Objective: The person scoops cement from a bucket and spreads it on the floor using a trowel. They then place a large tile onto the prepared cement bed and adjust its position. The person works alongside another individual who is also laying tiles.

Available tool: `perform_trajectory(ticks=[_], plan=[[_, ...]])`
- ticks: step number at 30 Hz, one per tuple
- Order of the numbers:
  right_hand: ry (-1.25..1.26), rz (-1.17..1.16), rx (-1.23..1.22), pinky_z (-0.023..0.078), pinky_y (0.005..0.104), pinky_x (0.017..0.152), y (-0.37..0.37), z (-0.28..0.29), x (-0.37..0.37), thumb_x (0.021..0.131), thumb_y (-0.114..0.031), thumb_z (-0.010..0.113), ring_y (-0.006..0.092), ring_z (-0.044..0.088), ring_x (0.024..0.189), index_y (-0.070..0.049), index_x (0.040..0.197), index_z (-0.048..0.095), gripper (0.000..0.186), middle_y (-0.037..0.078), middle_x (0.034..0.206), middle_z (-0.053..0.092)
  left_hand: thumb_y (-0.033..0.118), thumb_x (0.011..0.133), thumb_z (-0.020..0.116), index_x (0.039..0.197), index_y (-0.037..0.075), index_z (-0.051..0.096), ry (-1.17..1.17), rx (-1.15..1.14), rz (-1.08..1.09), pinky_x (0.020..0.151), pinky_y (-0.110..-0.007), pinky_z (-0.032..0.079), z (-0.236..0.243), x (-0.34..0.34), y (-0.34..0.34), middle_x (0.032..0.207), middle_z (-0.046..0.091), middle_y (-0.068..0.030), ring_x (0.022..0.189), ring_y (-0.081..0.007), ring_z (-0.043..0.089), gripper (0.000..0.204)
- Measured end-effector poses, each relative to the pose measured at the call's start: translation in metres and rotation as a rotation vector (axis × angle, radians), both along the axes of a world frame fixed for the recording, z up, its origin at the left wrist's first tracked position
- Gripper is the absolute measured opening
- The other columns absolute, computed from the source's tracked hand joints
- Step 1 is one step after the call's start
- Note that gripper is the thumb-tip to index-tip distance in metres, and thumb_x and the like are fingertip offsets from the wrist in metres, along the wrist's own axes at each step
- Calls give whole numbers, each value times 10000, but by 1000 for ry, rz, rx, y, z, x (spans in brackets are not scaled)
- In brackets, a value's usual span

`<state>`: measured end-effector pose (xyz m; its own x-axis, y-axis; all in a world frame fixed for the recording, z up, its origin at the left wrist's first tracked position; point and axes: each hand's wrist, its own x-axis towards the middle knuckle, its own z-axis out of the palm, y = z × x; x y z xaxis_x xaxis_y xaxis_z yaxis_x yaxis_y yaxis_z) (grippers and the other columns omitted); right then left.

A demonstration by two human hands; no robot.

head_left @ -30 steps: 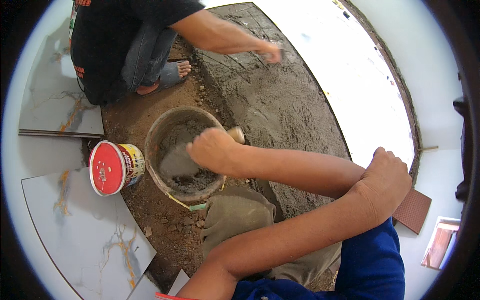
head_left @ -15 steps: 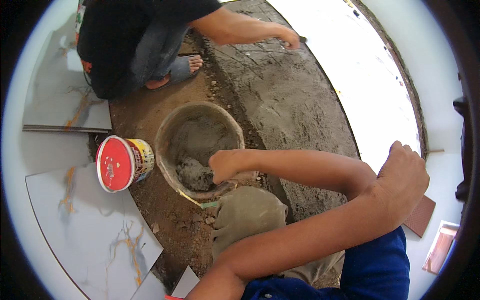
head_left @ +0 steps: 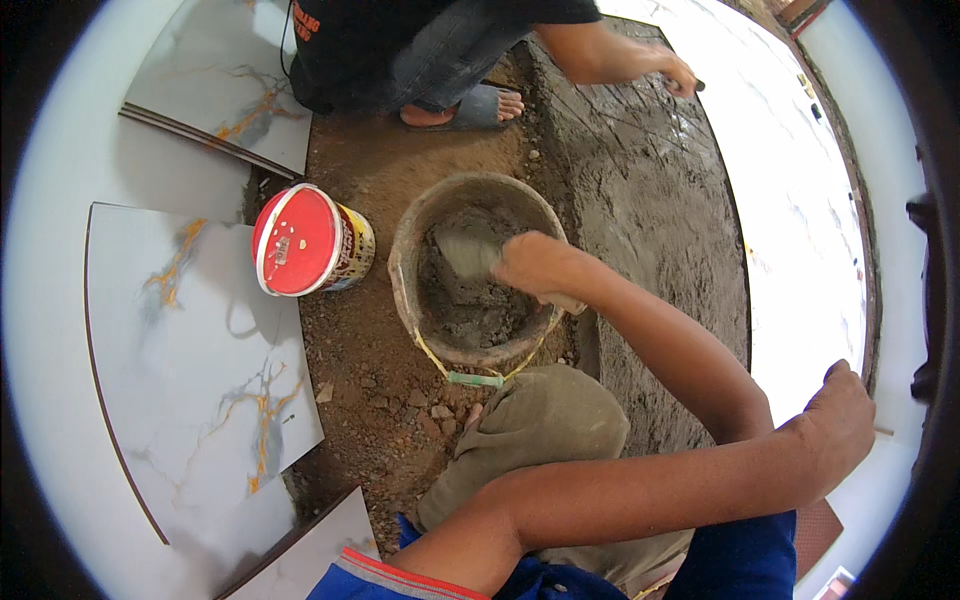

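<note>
Here's the right hand (head_left: 535, 266), in over the right side of the mixing bucket (head_left: 403, 290), fingers wrapped firmly round the handle of the trowel (head_left: 465, 250). And that's the line that matters: the blade sits inside the bucket, up and left of those fingers, while the handle's butt pokes out the other way, over the bucket's right rim. So the long axis slants from the bucket's middle down to its right edge. The blade is over the grey mortar (head_left: 480, 328); whether it touches, I can't tell.

The left hand (head_left: 843, 425)? Well out to the right of the bucket, past the right elbow, bent at the wrist; its fingers look curled, but I can't tell whether they grip anything. Right hand nearer, clearly!

Left of the bucket stands a red-lidded pail (head_left: 305, 245); beyond its right side, a co-worker's hand (head_left: 678, 75) reaches over the spread mortar bed (head_left: 665, 215).
</note>
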<state>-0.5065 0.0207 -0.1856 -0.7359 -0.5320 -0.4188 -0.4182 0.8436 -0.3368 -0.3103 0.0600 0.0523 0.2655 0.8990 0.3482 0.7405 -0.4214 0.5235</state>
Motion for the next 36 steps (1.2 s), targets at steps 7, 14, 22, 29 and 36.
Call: perform_trajectory(ticks=[7,14,22,29,36], plan=[[-30,-195,300,599,452,747,19,38,21,906,-200,605,333,752,867,26,964,720,260,192,895,751,226,864,754,1100,128,792,-10,22,-27,757,-366,420,-1,-17,-9,1029,739,-14,948,-175,666,258],[249,-147,394,606,382,679,-2,20,30,913,-102,616,262,764,852,-13,1059,696,189,131,874,763,218,852,766,1091,120,795,-212,-33,-57,780,-373,417,-7,-26,5,1009,733,-19,968,-187,667,260],[-219,-136,77,599,462,787,-3,27,38,867,-225,662,366,739,907,-2,920,750,246,198,921,744,236,890,723,1095,138,795,-108,-35,-39,788,-371,412,-5,-9,8,1023,737,-6,975,-188,666,238],[219,-202,21,573,511,790,17,33,63,876,-310,693,396,717,890,-23,970,694,302,192,891,730,241,910,703,1098,145,795,-74,-35,-23,783,-372,409,-4,-2,8,1024,738,1,969,-187,663,230],[262,-534,-48,569,491,774,24,44,63,897,-410,699,418,705,850,-29,968,712,387,201,859,720,233,912,706,1102,141,794,-52,-21,-1,763,-376,406,-2,5,5,1010,735,1,948,-184,656,229]])
